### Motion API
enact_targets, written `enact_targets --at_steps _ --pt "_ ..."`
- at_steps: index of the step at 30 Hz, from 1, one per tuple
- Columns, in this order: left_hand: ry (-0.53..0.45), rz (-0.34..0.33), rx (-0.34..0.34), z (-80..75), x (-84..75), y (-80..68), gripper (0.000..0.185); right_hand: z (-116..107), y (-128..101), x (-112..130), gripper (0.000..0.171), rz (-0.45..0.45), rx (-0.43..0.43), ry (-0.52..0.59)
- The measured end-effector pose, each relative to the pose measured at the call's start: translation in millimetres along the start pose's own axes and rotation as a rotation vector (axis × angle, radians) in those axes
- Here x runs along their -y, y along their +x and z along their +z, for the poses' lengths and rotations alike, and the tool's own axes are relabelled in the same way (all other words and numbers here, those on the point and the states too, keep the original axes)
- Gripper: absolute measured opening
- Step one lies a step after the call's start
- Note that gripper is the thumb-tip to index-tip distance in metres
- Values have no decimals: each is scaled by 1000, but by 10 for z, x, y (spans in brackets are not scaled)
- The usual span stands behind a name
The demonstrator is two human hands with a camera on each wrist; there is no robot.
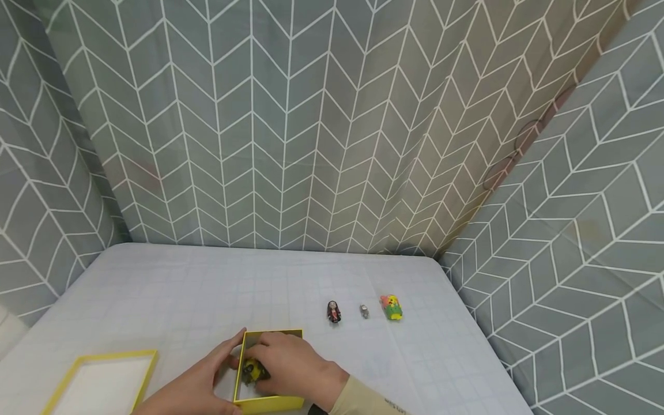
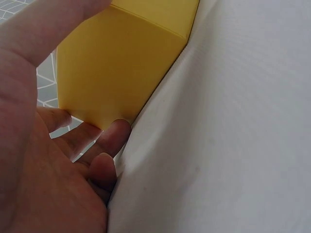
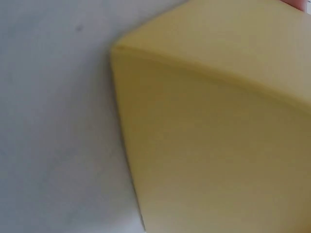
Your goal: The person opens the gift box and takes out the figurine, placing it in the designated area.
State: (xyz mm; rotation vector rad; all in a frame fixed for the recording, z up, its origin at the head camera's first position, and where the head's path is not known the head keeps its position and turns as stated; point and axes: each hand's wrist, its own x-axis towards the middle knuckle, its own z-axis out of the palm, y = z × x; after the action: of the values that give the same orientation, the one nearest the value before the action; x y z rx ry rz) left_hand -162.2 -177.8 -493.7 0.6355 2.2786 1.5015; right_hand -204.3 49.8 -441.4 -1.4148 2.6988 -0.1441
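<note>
On the surface (image 1: 233, 288): 3 figurines (image 1: 365, 311) toward the right edge, 1 lid (image 1: 106, 383) toward the near left corner, 1 yellow box (image 1: 272, 404) toward the near edge. Inside the box, 1 yellow-and-black toy (image 1: 252, 370) is pinched between thumb and fingers of the right hand (image 1: 298, 366); the left hand (image 1: 199, 383) grips the box's left side.

Can't make out what the yellow-and-black thing (image 1: 253, 370) is, right hand (image 1: 298, 364) covers part of it. Yellow-rimmed lid (image 1: 109, 385) runs off the bottom in the head view, same with the sleeve (image 1: 358, 399), and its lettering (image 1: 396, 406) is unreadable. Grey figure (image 1: 364, 311) is too tiny for details. Right wrist view's kinda blurry and crops the yellow box (image 3: 214, 131).
</note>
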Motion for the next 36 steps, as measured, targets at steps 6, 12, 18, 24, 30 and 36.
enact_targets --at_steps 6,12,18,24,30,36 --pt "17 5 -11 4 11 -1 116 38 -20 -7 33 -36 -84 -13" --pt "-17 -52 -11 6 -31 -2 113 77 -29 -37 30 -46 -137 65" --pt "-39 -89 -4 -1 -64 4 110 44 -52 -65 32 -59 -189 301" --pt "-14 -25 -3 -7 -19 -1 112 43 -88 -118 27 -124 -295 386" --pt "59 -5 -24 3 -7 5 114 38 -91 -161 20 -152 -336 483" --pt "46 -70 -26 3 -52 17 112 -5 -81 -192 21 -128 -334 641"
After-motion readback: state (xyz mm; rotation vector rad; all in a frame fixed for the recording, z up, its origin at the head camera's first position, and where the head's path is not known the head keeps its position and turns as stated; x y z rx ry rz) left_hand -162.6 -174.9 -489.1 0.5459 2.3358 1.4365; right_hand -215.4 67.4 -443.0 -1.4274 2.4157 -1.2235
